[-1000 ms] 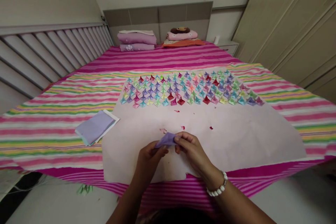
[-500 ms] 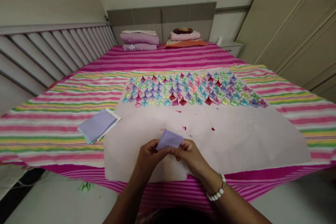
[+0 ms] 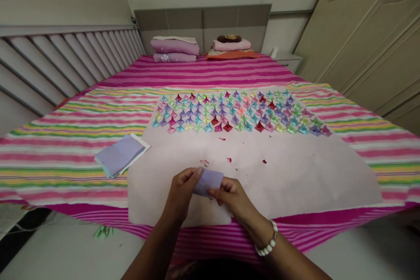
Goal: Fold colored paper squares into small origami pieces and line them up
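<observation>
Between my two hands is a small folded piece of purple paper (image 3: 210, 181), held above the near part of a large pale sheet (image 3: 305, 170). My left hand (image 3: 184, 188) pinches its left edge, thumb on top near the upper corner. At the lower right edge my right hand (image 3: 231, 192) grips it, thumb in front and fingers behind. A white beaded bracelet (image 3: 268, 245) circles my right wrist. Beyond the hands, rows of folded paper pieces (image 3: 226, 113) in many colours cover the far part of the sheet.
A stack of purple, blue and white papers (image 3: 120, 155) lies left of the sheet on the striped bedspread (image 3: 65, 153). Red marks (image 3: 229, 160) dot the sheet. Folded bedding (image 3: 175, 48) sits by the headboard. A green paper piece (image 3: 103, 232) is on the floor.
My left thumb has moved up to the paper's upper left corner, and my hands are a little further apart. The paper has turned and now shows as a flatter rectangle.
</observation>
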Demonstrator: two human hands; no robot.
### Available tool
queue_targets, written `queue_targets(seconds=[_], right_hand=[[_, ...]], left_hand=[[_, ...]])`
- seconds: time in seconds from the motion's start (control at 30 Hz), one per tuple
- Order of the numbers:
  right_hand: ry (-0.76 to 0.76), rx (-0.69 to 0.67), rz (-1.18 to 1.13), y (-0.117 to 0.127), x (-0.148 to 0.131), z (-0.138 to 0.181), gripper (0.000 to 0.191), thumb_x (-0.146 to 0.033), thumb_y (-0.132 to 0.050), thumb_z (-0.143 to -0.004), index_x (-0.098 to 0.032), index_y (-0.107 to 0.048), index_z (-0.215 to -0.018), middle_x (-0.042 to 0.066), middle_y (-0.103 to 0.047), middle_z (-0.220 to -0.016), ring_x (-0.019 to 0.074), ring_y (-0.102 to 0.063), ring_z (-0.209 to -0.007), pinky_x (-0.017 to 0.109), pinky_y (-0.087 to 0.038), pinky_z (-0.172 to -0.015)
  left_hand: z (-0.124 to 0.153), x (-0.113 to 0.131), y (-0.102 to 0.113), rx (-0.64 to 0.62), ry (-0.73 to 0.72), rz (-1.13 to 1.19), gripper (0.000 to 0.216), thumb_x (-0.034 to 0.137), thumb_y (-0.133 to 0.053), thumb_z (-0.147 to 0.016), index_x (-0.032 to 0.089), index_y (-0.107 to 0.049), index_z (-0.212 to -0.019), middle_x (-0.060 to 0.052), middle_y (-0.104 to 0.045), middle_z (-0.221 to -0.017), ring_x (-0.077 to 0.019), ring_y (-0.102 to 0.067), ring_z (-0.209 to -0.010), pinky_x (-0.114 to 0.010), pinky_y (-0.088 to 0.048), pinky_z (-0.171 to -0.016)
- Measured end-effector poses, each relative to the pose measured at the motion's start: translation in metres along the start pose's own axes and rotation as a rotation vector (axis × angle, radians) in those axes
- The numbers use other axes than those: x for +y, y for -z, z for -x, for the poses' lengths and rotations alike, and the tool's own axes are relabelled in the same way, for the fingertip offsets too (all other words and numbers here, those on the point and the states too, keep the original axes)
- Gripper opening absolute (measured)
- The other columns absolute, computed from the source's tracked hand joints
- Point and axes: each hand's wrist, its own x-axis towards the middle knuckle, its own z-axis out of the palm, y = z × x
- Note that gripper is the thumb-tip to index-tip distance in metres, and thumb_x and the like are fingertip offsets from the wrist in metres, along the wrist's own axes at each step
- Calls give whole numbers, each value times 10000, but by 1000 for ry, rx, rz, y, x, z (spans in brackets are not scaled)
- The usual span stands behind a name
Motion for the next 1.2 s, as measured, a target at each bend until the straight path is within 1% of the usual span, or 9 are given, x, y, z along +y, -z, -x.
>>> queue_targets(seconds=[0.1, 0.3, 0.53, 0.63, 0.77, 0.87, 1.0, 1.1, 1.2], right_hand=[[19, 70, -50, -2, 3, 0, 265, -383, -779, -630, -153, -650, -612, -41, -522, -499, 72, -374, -447, 216, -292, -453], [26, 98, -48, -3, 3, -2, 296, -422, -771, -645, -152, -651, -650, -33, -532, -530, 80, -389, -471, 217, -290, -457], [90, 252, -60, 10, -9, -7, 325, -401, -759, -676, -170, -566, -555, -56, -477, -458, 79, -382, -462, 219, -297, -491], [78, 207, -86, 10, -8, -6, 290, -423, -749, -684, -168, -623, -627, -39, -526, -496, 91, -427, -490, 222, -331, -514], [6, 72, -89, 7, -4, -3, 283, -387, -816, -581, -164, -681, -694, -11, -601, -588, 106, -458, -526, 225, -334, -495], [15, 88, -59, 6, -4, -2, 258, -374, -812, -587, -162, -694, -674, -8, -602, -582, 100, -433, -521, 226, -324, -491], [77, 133, 55, 9, -7, 1, 233, -363, -798, -618, -164, -687, -664, -38, -512, -514, 88, -367, -491, 225, -290, -474], [148, 156, 132, 10, -9, 3, 245, -378, -779, -643, -171, -650, -619, -47, -460, -504, 88, -337, -479, 231, -271, -456], [190, 150, 165, 9, -12, 6, 259, -386, -768, -658, -180, -621, -600, -45, -456, -519, 95, -354, -486, 236, -284, -459]], left_hand=[[4, -9, -4, -75, 32, 108, 296, 374, -704, -725, 139, -694, -903, -28, -663, -750, -158, -577, -716, -268, -467, -685], [6, -25, -8, -80, 79, 102, 266, 388, -685, -743, 124, -660, -755, -6, -595, -641, -141, -534, -654, -268, -446, -673], [5, -23, -6, -88, 67, 3, 291, 416, -700, -721, 128, -663, -718, 4, -569, -620, -123, -483, -604, -239, -391, -600], [7, -20, -8, -83, 68, -4, 303, 434, -694, -718, 133, -663, -714, 7, -556, -605, -123, -478, -590, -238, -386, -583], [10, -14, -9, -52, 51, -51, 305, 430, -717, -682, 143, -636, -623, 30, -508, -542, -108, -440, -546, -221, -351, -531], [10, -6, -5, -13, -15, -106, 285, 401, -698, -705, 151, -635, -585, 29, -531, -542, -111, -464, -560, -221, -369, -545], [7, 3, 6, 64, -136, -180, 206, 356, -665, -752, 168, -672, -667, 6, -621, -647, -141, -549, -663, -242, -432, -639], [7, 6, 14, 118, -331, -251, 138, 315, -649, -785, 184, -674, -749, -23, -651, -783, -168, -592, -790, -270, -457, -732], [9, 6, 15, 105, -572, -329, 131, 252, -692, -758, 203, -671, -878, -61, -644, -997, -209, -587, -995, -320, -457, -868]])
